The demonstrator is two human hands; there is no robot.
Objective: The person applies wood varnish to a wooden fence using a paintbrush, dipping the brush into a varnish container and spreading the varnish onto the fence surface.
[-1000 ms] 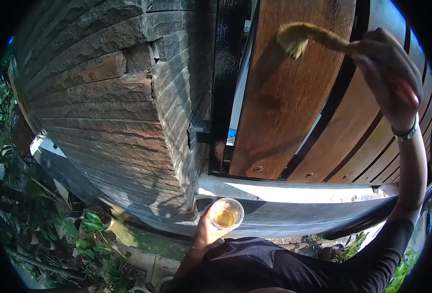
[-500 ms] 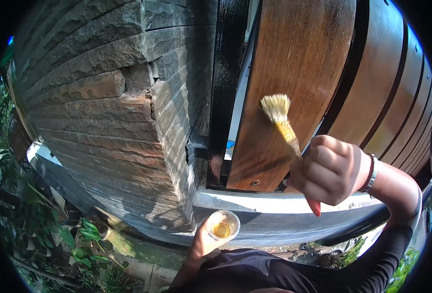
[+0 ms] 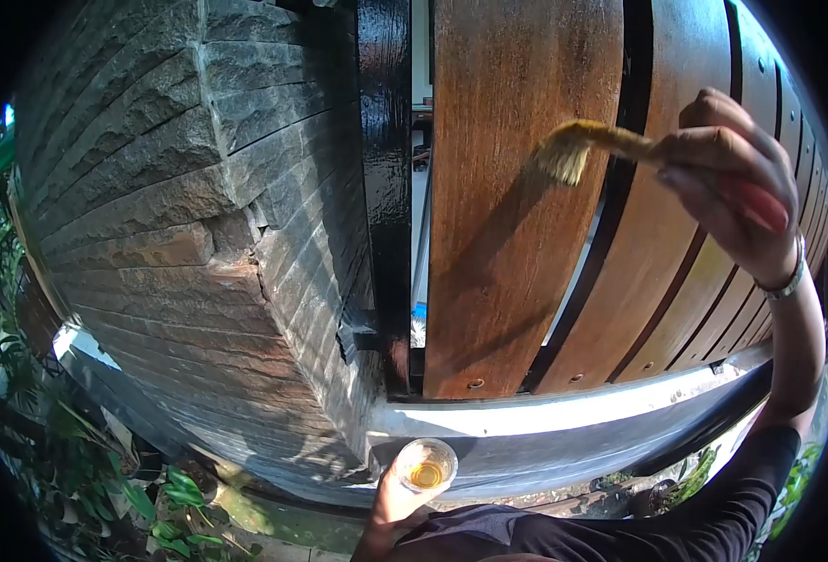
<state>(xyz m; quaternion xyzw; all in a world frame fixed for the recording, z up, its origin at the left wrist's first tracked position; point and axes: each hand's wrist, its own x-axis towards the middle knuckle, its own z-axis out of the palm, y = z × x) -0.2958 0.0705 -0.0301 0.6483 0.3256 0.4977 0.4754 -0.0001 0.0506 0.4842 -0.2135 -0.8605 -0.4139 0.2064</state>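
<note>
My right hand (image 3: pixel 737 183) is closed around the handle of a paintbrush (image 3: pixel 610 140), with the handle's red end showing under my fingers. The brush's pale bristles point down and overlap the upright wooden slat (image 3: pixel 498 234), which has a wet-looking brown sheen. A long shadow of the hand and brush falls across that slat. Low in the view, my left hand (image 3: pixel 397 498) holds a clear plastic cup (image 3: pixel 428 464) with a little amber liquid at the bottom.
A rough stone-clad pillar (image 3: pixel 152 281) fills the left side. Between it and the slats stands a glossy black metal post (image 3: pixel 386 187). More wooden slats (image 3: pixel 676 234) continue rightward above a pale ledge (image 3: pixel 545 417). Green plants (image 3: pixel 184 487) grow at the lower left.
My right hand has moved up and to the right, turning the brush from bristles-up to bristles-down, higher on the slat. My left hand still holds the cup; the view has shifted slightly.
</note>
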